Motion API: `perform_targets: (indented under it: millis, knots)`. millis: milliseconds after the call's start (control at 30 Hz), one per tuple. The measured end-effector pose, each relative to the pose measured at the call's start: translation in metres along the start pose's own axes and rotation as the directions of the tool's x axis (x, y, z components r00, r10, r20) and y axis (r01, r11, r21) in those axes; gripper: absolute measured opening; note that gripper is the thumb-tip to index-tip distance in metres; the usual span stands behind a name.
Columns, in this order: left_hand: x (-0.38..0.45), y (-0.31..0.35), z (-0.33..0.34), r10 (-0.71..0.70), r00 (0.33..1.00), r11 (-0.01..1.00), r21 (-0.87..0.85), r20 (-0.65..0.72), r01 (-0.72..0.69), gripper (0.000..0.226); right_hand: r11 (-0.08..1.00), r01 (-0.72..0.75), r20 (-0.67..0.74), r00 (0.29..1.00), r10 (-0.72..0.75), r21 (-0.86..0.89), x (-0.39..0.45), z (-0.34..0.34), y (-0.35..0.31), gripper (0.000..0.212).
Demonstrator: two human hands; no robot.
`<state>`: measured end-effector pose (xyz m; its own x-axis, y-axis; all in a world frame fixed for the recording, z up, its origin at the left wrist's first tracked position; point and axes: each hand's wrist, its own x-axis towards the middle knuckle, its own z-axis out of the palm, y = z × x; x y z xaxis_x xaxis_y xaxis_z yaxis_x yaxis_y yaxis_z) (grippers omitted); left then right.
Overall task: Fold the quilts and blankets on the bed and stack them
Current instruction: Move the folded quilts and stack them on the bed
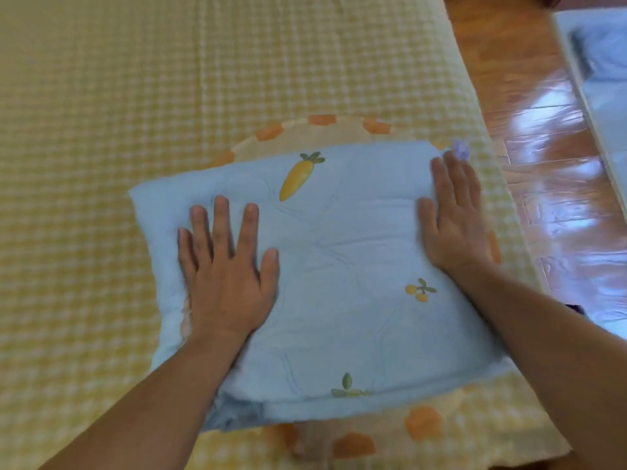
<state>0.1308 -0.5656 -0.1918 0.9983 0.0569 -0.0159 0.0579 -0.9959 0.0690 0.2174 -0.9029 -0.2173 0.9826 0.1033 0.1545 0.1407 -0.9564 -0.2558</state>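
The folded blue quilt (339, 266) lies on the yellow checked bed (101, 130), on top of a cream blanket with orange spots (339, 128). The left hand (225, 276) and right hand (453, 222) press flat on the quilt, fingers straight, holding nothing.

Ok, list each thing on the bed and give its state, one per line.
Blue quilt: folded, lying on the orange-patterned blanket.
Orange-patterned blanket: folded, under the quilt.
Left hand: flat, fingers spread, pressing the quilt.
Right hand: flat, pressing the quilt's right edge.
Bed: covered in yellow check.
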Motion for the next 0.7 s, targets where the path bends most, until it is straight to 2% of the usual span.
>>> perform_targets:
  millis: [100, 200, 267, 300, 333, 400, 467, 533, 567, 633, 700]
  knots:
    - [0.000, 0.002, -0.012, -0.020, 0.999, 1.000, 0.008, 0.040, 0.020, 0.068, 1.000, -0.005, 0.067, 0.998, 0.005, -0.001, 0.009, -0.015, 0.001, 0.061]
    - [0.005, 0.004, -0.053, -0.042, 0.999, 0.999, -0.001, 0.022, 0.042, 0.071, 0.983, -0.087, 0.058, 0.994, 0.097, -0.162, 0.015, -0.050, -0.024, 0.062]
    - [0.032, 0.032, -0.080, 0.039, 0.997, 0.998, -0.039, -0.072, -0.041, 0.068, 0.984, -0.099, -0.023, 0.995, 0.096, -0.149, 0.029, -0.073, -0.065, 0.059]
    - [0.049, 0.052, -0.085, 0.103, 0.990, 0.993, -0.054, -0.100, -0.109, 0.065, 0.991, -0.060, -0.040, 0.998, 0.056, -0.117, 0.038, -0.076, -0.088, 0.057]
    - [0.062, 0.072, -0.084, 0.169, 0.982, 0.984, -0.042, -0.089, -0.173, 0.062, 0.995, -0.010, -0.009, 1.000, 0.009, -0.101, 0.046, -0.073, -0.106, 0.057]
    - [0.071, 0.081, -0.065, 0.225, 0.974, 0.974, -0.001, 0.028, -0.225, 0.062, 0.985, 0.092, 0.158, 0.985, -0.068, -0.144, 0.048, -0.052, -0.115, 0.060]
    - [0.056, 0.045, -0.044, 0.155, 0.982, 0.985, 0.062, 0.109, -0.163, 0.066, 0.976, 0.034, 0.273, 0.962, 0.026, -0.213, 0.042, -0.037, -0.076, 0.066]
    - [0.022, -0.001, -0.045, 0.034, 0.996, 0.993, 0.112, 0.083, -0.043, 0.069, 0.958, -0.126, 0.250, 0.949, 0.192, -0.259, 0.034, -0.049, -0.036, 0.070]
    - [0.003, -0.012, -0.055, -0.022, 0.997, 0.994, 0.109, 0.080, 0.013, 0.070, 0.949, -0.175, 0.217, 0.947, 0.235, -0.263, 0.029, -0.062, -0.035, 0.071]
    - [-0.033, 0.000, -0.077, -0.075, 0.991, 0.997, 0.035, 0.109, 0.072, 0.071, 0.963, -0.155, 0.148, 0.971, 0.190, -0.219, 0.007, -0.085, -0.076, 0.066]
    - [-0.067, 0.027, -0.088, 0.029, 0.990, 0.999, -0.034, 0.135, -0.025, 0.070, 0.990, -0.011, 0.148, 0.989, 0.032, -0.140, -0.039, -0.097, -0.130, 0.062]
